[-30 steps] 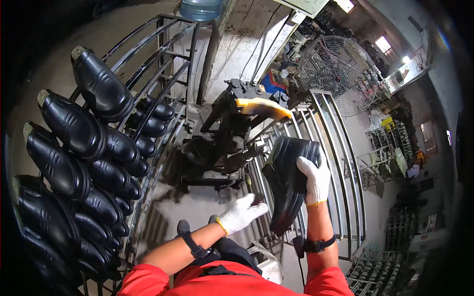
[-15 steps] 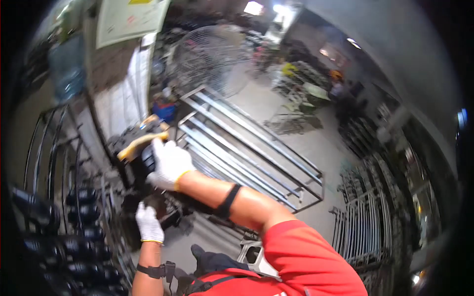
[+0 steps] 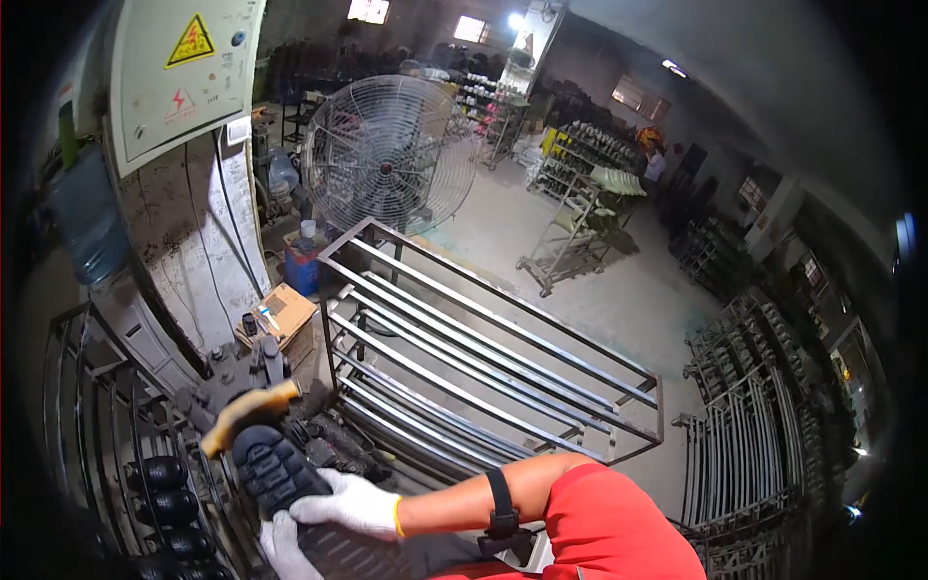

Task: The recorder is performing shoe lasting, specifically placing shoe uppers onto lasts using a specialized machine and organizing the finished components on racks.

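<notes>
A black shoe [image 3: 274, 471] is held between my two white-gloved hands, its chunky lugged sole turned up toward me. My right hand [image 3: 350, 505] is closed around its middle, thumb across the ridged sole. Lower down, my left hand [image 3: 287, 548] grips the near left edge; part of it runs out of view at the bottom. Just beyond the shoe's far end is a curved tan pad [image 3: 246, 418] on a dark machine [image 3: 215, 387]. The shoe's end is close to this pad; whether they touch I cannot tell. The shoe's upper is hidden underneath.
A long metal rack [image 3: 503, 358] stands ahead, with a large wire-caged fan [image 3: 387, 164] behind it. Left is a rack of black shoes [image 3: 166, 506]. A cardboard box [image 3: 285, 311] sits beyond the machine, below a grey electrical cabinet [image 3: 179, 77]. More racks [image 3: 739, 445] line the right.
My view has swung, and both hands now appear lower in it. My left hand, earlier apart near the machine's lower part, is now on the shoe. The treaded sole now shows clearly.
</notes>
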Available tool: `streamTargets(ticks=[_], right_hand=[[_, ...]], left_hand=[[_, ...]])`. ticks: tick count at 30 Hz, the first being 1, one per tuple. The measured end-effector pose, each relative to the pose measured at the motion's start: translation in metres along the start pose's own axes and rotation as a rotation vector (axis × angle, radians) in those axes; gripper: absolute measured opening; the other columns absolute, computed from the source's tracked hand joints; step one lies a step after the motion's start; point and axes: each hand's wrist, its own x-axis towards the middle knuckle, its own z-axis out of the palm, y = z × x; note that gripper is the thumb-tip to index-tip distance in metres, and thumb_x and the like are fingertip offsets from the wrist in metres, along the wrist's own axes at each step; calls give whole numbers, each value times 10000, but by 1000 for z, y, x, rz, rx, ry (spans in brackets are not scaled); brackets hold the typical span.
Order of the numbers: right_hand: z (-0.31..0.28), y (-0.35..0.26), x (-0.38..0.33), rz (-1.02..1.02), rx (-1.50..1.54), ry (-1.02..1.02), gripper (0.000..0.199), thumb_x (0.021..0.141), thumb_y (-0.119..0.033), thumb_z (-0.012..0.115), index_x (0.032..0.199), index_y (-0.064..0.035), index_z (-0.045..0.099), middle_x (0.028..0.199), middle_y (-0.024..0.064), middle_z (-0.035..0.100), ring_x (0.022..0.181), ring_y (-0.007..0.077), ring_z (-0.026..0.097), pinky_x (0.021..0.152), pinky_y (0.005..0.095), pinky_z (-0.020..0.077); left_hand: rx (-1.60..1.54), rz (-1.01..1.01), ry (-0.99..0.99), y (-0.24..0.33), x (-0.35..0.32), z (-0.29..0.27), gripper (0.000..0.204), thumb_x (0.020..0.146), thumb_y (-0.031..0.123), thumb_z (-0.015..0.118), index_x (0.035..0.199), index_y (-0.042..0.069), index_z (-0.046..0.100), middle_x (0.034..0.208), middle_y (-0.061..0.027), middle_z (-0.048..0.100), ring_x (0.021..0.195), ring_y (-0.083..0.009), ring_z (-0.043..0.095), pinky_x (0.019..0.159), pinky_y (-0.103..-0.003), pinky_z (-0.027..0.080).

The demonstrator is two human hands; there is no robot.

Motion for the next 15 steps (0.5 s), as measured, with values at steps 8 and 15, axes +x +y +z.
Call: streamTargets(ticks=[8,15], right_hand=[[-7,-16,-19,-8,-189,4,914,811,-506,836,1507,-9,514,1274,146,720,1142,222,677,1037,339,501],[-12,50,-10,-169,120,-51,816,907,-173,790,1593,2,384,1274,79,693,1120,133,646,1034,289,510]], left_hand=[[-111,-57,129,-28,-7,-8,221,1099,105,563,1230,-35,674,1150,-92,696,1068,-196,644,971,-345,537],[-133,120,-7,-65,-12,3,246,1129,115,485,1206,-44,656,1153,-117,719,1095,-243,657,1026,-383,521]])
